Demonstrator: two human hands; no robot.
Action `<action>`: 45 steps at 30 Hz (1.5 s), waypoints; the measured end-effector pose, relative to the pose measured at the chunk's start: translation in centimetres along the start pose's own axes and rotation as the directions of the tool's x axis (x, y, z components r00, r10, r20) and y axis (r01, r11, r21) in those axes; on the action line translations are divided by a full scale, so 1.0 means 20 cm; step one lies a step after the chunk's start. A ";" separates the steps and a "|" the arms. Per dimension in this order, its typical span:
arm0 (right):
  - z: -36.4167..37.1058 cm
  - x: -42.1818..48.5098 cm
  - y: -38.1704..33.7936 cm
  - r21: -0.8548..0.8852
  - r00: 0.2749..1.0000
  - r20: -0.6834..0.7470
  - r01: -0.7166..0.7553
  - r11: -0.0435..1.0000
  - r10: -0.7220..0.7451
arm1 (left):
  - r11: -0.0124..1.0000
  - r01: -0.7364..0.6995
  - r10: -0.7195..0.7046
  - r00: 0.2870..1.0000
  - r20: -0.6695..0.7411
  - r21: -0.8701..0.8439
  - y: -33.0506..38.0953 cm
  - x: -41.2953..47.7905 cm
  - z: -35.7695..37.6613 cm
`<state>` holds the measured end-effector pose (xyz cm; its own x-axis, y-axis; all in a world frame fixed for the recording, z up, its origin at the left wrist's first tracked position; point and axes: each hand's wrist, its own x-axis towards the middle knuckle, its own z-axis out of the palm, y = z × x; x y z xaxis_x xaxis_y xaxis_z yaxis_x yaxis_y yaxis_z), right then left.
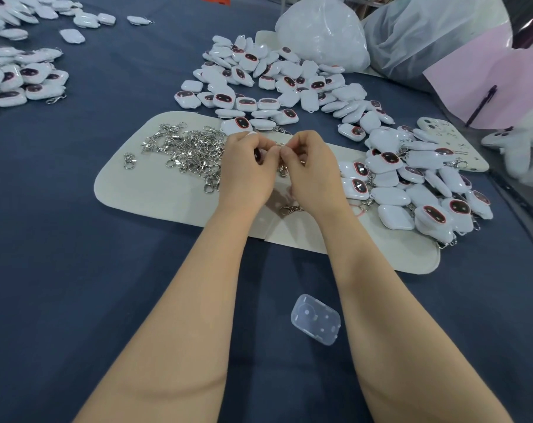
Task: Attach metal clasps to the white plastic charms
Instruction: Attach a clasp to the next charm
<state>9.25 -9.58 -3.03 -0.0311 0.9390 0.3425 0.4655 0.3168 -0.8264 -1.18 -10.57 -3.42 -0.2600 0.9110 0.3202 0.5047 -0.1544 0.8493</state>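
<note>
Left hand (249, 167) curls tight round a white charm (258, 154), right hand (311, 170) pinches a metal clasp (282, 171) — both above the cream mat (143, 190). Best to steady the charm's loop — hook the clasp squarely.

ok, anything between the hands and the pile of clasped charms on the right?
Nothing visible. The left hand and right hand meet over the cream mat, working a charm and a clasp together. The pile of clasped charms starts right beside the right hand, nothing between. One loose clasp lies nearer the person, off that line.
</note>
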 end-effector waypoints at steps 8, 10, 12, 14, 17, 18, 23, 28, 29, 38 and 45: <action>0.00 -0.01 -0.03 -0.113 0.998 0.055 0.048 0.992 -0.042 | 0.999 -0.005 0.007 1.000 -0.028 0.047 0.01 -0.01 0.00; 0.01 -0.02 -0.03 -0.133 0.997 0.057 0.050 0.990 -0.043 | 0.998 -0.001 0.002 0.999 -0.034 0.056 0.01 -0.01 0.00; 0.01 -0.02 -0.03 -0.147 0.997 0.052 0.056 0.988 -0.048 | 0.999 0.000 0.002 1.000 -0.028 0.047 0.01 -0.01 0.00; 0.01 -0.02 -0.03 -0.139 0.998 0.040 0.061 0.988 -0.056 | 0.999 -0.006 0.006 1.000 -0.015 0.034 0.01 -0.02 0.00; 0.00 -0.01 -0.03 -0.085 0.999 0.011 0.053 0.995 -0.052 | 1.000 -0.024 0.024 1.000 -0.003 0.019 0.02 -0.01 0.00; 0.00 -0.01 -0.02 -0.070 0.999 0.003 0.051 0.996 -0.051 | 0.999 -0.032 0.032 1.000 0.000 0.016 0.03 -0.02 0.00; 0.01 -0.01 -0.02 -0.032 0.999 0.008 0.048 0.998 -0.048 | 1.000 -0.026 0.026 1.000 0.004 0.001 0.03 -0.01 -0.01; 0.00 -0.02 -0.02 -0.069 0.993 0.068 0.098 0.993 -0.093 | 1.000 0.016 -0.016 1.000 0.020 -0.008 0.02 -0.01 -0.01; -0.01 -0.02 -0.03 -0.076 0.992 0.076 0.109 0.991 -0.103 | 1.000 0.027 -0.027 0.999 0.019 -0.013 0.02 -0.01 -0.01; -0.02 -0.02 -0.02 -0.062 0.998 -0.024 0.060 0.996 -0.061 | 0.973 0.119 -0.102 0.990 0.093 -0.198 0.05 -0.01 -0.01; -0.01 0.00 -0.01 -0.143 0.995 -0.093 0.012 0.990 -0.026 | 0.925 0.146 -0.111 0.987 0.119 -0.351 0.06 -0.03 -0.02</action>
<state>9.41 -9.76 -2.76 0.0395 0.9140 0.4038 0.5868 0.3059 -0.7497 -0.72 -11.47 -2.36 -0.2141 0.9616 0.1719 0.1400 -0.1439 0.9796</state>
